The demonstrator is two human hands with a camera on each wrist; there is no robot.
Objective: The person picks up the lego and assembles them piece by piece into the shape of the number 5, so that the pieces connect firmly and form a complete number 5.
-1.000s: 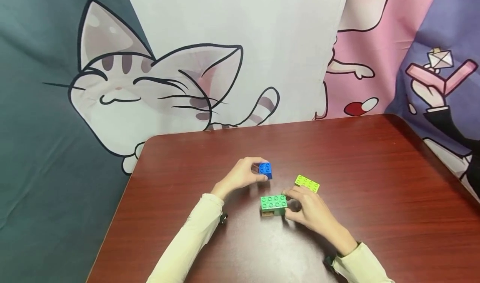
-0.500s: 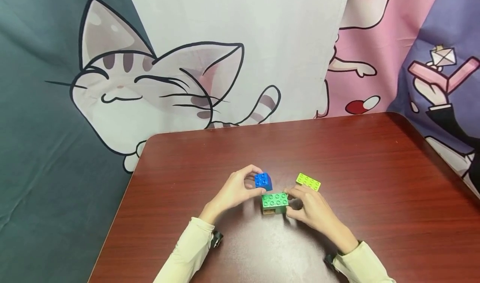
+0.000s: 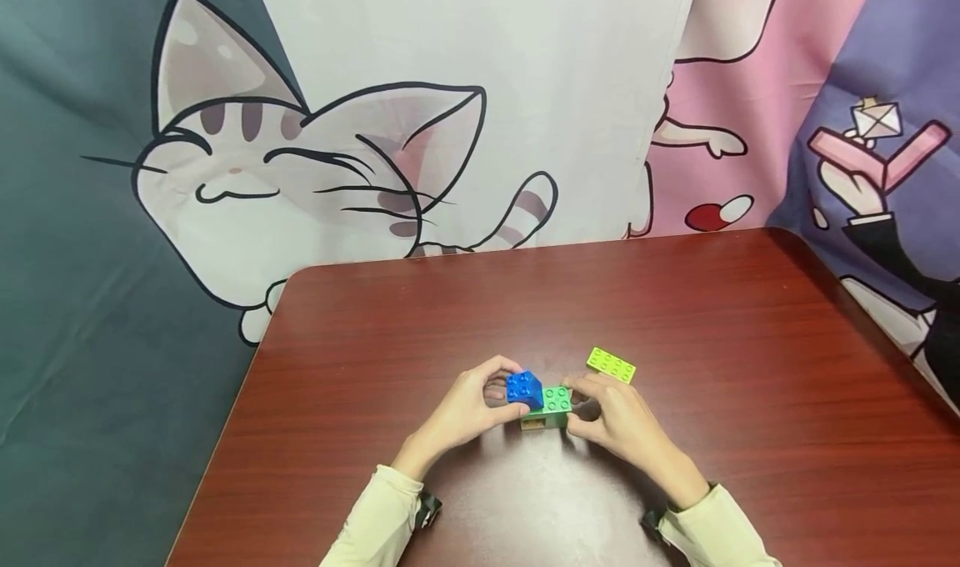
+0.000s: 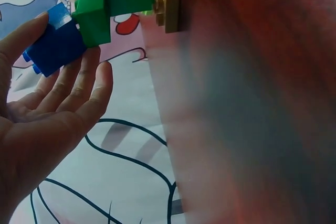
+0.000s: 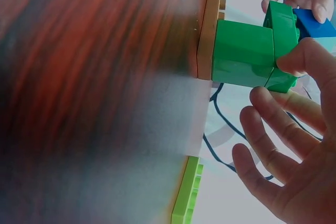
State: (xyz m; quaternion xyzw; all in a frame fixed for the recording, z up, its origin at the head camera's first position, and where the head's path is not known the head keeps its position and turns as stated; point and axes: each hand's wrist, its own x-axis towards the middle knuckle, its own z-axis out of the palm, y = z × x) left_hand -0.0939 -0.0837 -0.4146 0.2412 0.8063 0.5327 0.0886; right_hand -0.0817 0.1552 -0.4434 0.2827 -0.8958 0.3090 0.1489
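My left hand [image 3: 467, 407] pinches a blue toy building brick [image 3: 523, 389] between thumb and fingers. The blue brick has a sloped side and sits over the left half of the green stack's top, slightly tilted and right at its studs in the left wrist view. Under it, a long green brick [image 3: 557, 398] lies across a second green brick [image 5: 242, 51], which stands on a flat brown brick [image 5: 206, 40] at table level. The upper brick overhangs to the left. My right hand [image 3: 626, 421] holds the stack's right end with thumb and fingertips.
A flat lime-green brick [image 3: 611, 365] with studs up lies on the reddish-brown table [image 3: 720, 325], just beyond my right hand. Behind the table's far edge hangs a cloth [image 3: 585, 92] printed with cartoon figures.
My left hand has carried the blue brick towards me, from behind the green stack to over its left half. My right hand stays at the stack's right end.
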